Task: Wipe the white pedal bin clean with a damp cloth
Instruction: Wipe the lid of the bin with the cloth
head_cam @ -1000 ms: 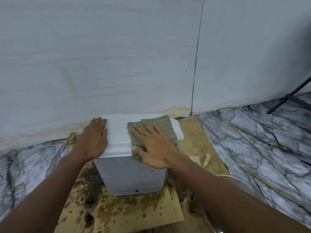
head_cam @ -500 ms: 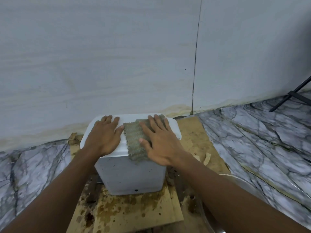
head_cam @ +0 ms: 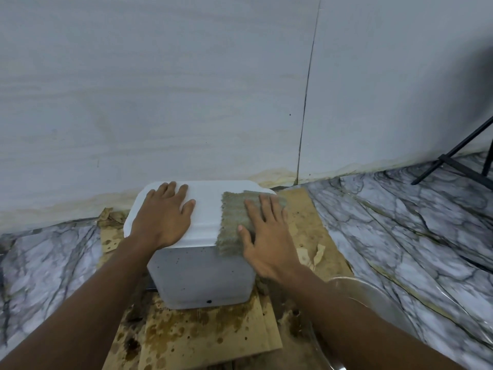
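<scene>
1. Pale wall panels (head_cam: 186, 89) rise just beyond both hands and meet a marble-patterned floor (head_cam: 400, 236), with yellow staining along the seam.
2. Under the hands stands the white pedal bin (head_cam: 202, 279), on stained brown cardboard (head_cam: 208, 337) spread over the floor.
3. The left hand (head_cam: 162, 217) lies flat on the left part of the bin's lid (head_cam: 206, 209), fingers straight, holding nothing.
4. The right hand (head_cam: 266, 241) presses flat on a grey-green cloth (head_cam: 232, 222), fingers straight and slightly spread.
5. The cloth covers the right part of the lid, and its near edge hangs over the front rim by the right thumb.
6. Bare white lid shows between the two hands.
7. Well to the right of the right hand, black tripod legs (head_cam: 453, 153) stand on the floor.
</scene>
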Demonstrator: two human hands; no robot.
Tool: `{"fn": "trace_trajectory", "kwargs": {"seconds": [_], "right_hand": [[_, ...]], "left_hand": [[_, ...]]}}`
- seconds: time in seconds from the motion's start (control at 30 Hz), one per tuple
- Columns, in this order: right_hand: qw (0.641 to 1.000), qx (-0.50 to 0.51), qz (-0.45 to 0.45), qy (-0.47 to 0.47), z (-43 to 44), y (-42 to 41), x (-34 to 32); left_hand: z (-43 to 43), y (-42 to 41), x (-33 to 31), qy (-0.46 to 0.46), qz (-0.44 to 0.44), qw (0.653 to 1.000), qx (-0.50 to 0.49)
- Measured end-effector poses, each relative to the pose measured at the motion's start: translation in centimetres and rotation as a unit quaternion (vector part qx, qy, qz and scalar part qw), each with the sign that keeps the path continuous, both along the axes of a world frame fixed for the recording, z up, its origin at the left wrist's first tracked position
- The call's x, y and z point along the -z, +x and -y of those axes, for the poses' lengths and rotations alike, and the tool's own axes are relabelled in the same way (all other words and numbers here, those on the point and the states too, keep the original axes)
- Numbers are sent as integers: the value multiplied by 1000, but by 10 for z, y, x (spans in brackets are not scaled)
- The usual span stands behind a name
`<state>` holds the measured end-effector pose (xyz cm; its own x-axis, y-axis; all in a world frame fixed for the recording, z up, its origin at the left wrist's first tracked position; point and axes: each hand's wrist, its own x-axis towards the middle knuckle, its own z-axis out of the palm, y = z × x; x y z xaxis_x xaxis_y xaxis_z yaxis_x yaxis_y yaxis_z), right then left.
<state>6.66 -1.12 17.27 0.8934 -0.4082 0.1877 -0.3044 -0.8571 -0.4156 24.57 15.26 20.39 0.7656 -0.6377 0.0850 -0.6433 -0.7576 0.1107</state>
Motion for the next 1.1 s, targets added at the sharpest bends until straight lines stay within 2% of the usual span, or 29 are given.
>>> {"fn": "trace_trajectory", "kwargs": {"seconds": [0.13,0.3,0.5,0.57,0.73,1.1], "right_hand": [[1000,4,27,2,-18,-6,5],[996,-10,84,25,-20,-11,12],[987,43,124,87,-25,-7,12],[987,35,137,79,-26,-2,9],[990,19,135,42,-27,4,4],[988,12,136,70,-25,-2,5]], "left_hand": [[-5,3,-3,12,-15,1000,0],[-11,0,3,30,12,999,9],[-9,-1,7,26,24,999,7],[-9,0,9,26,29,999,6],[-8,1,11,24,35,999,7],[-7,2,14,25,50,998,9]]}}
